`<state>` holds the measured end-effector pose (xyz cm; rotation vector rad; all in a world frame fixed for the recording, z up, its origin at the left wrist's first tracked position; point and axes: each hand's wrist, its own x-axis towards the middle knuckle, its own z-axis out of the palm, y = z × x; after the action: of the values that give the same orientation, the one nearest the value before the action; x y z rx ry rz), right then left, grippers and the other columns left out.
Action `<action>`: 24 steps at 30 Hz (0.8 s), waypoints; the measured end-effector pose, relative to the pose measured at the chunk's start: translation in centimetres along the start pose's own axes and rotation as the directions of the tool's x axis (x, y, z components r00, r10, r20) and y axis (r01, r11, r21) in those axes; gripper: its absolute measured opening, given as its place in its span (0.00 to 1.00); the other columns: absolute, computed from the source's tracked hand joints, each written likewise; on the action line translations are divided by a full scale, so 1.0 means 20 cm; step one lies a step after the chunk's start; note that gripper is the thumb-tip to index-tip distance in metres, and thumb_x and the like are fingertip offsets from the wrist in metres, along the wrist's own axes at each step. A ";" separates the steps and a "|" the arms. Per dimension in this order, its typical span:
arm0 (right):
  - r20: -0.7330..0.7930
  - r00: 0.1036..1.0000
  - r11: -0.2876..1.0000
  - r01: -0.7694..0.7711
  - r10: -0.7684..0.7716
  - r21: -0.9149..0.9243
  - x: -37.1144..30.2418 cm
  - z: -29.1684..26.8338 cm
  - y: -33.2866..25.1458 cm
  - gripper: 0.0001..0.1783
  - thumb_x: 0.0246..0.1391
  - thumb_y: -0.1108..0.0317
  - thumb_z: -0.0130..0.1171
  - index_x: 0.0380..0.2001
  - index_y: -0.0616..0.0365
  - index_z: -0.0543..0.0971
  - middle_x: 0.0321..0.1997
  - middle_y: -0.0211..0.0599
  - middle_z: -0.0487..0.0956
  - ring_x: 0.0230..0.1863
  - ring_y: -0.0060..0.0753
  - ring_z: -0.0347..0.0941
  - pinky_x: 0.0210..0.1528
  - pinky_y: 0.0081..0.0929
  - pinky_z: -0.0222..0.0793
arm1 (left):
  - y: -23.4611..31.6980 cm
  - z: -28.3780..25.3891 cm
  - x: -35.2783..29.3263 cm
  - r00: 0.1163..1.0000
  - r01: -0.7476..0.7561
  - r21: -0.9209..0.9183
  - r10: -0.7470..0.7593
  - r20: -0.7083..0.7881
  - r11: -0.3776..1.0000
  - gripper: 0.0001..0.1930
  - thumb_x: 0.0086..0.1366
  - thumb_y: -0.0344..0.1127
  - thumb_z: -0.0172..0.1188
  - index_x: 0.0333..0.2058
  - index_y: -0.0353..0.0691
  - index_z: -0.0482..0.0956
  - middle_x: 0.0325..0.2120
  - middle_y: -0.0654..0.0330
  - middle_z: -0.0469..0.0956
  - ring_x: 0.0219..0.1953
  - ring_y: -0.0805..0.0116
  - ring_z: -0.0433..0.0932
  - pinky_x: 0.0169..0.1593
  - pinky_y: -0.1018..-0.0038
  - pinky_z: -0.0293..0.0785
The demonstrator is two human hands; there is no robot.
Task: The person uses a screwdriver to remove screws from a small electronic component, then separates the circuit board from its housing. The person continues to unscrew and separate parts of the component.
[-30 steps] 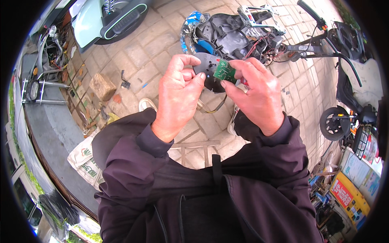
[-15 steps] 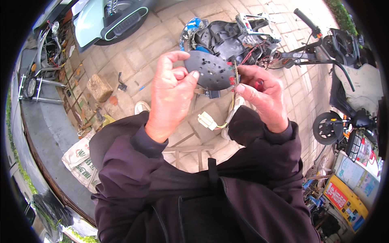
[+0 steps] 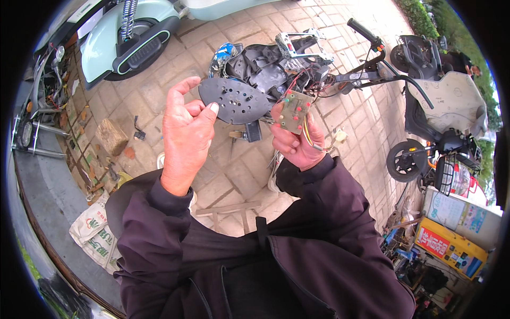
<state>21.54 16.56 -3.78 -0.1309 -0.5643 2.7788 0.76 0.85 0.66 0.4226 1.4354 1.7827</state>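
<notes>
My left hand (image 3: 187, 130) pinches the edge of a dark oval plastic plate (image 3: 247, 105) between thumb and fingers. Several small holes and short posts dot the plate's face. Close to its right end, my right hand (image 3: 302, 142) grips a small circuit board (image 3: 290, 118), whose face shows several red and green parts like indicator lamps. Thin coloured wires (image 3: 306, 134) run down from the board past my right fingers, and a pale plug connector (image 3: 340, 137) hangs beyond them. The board and the plate are separate pieces. My right fingers are partly hidden behind the board.
Beyond my hands lies a partly stripped scooter (image 3: 265, 72) with bare wiring and handlebars (image 3: 364, 32). A mint-green scooter (image 3: 98, 61) stands far left, near a wooden block (image 3: 111, 136). On the right are another scooter (image 3: 406, 159) and a yellow box (image 3: 449, 250). A white sack (image 3: 95, 234) lies lower left.
The circuit board has turned from edge-on to face-on as my right hand rotated. Its connector has swung to the right of that hand. The plate stays in my left hand; the view has shifted.
</notes>
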 end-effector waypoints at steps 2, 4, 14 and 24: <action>0.002 1.000 1.000 -0.010 0.010 0.015 0.00 0.01 0.00 0.34 0.68 0.50 0.66 0.70 0.56 0.71 0.61 0.33 0.76 0.26 0.18 0.61 0.25 0.22 0.58 | 0.00 0.00 0.00 1.000 0.009 -0.007 -0.009 0.011 1.000 0.29 0.72 0.22 0.60 0.68 0.37 0.61 0.30 0.65 0.78 0.21 0.85 0.65 0.23 0.82 0.59; -0.051 0.999 1.000 0.002 -0.002 -0.010 -0.02 0.04 0.00 0.34 0.68 0.46 0.65 0.67 0.59 0.74 0.48 0.27 0.69 0.24 0.17 0.59 0.24 0.21 0.58 | 0.00 0.00 0.01 0.999 0.033 -0.032 -0.032 0.024 0.999 0.29 0.72 0.22 0.60 0.68 0.35 0.61 0.30 0.64 0.78 0.21 0.85 0.65 0.23 0.82 0.59; 0.080 0.997 1.000 -0.001 0.001 -0.001 0.00 0.03 -0.01 0.37 0.71 0.44 0.60 0.68 0.63 0.71 0.53 0.28 0.74 0.26 0.18 0.58 0.26 0.23 0.57 | -0.02 0.01 0.01 0.996 0.085 -0.032 -0.083 0.045 0.996 0.21 0.73 0.23 0.61 0.62 0.31 0.70 0.29 0.67 0.78 0.18 0.86 0.64 0.20 0.82 0.57; -0.045 0.999 0.999 -0.005 0.008 0.049 -0.06 0.03 -0.03 0.33 0.70 0.40 0.57 0.58 0.62 0.76 0.36 0.25 0.66 0.21 0.17 0.58 0.22 0.23 0.58 | -0.05 0.00 0.02 0.989 0.127 -0.038 -0.124 0.080 0.991 0.24 0.73 0.28 0.66 0.63 0.31 0.70 0.30 0.65 0.81 0.16 0.85 0.65 0.19 0.83 0.57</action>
<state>22.73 16.43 -3.03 -0.1851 -0.4847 2.7858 0.91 1.13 -0.43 0.3669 1.3373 1.6755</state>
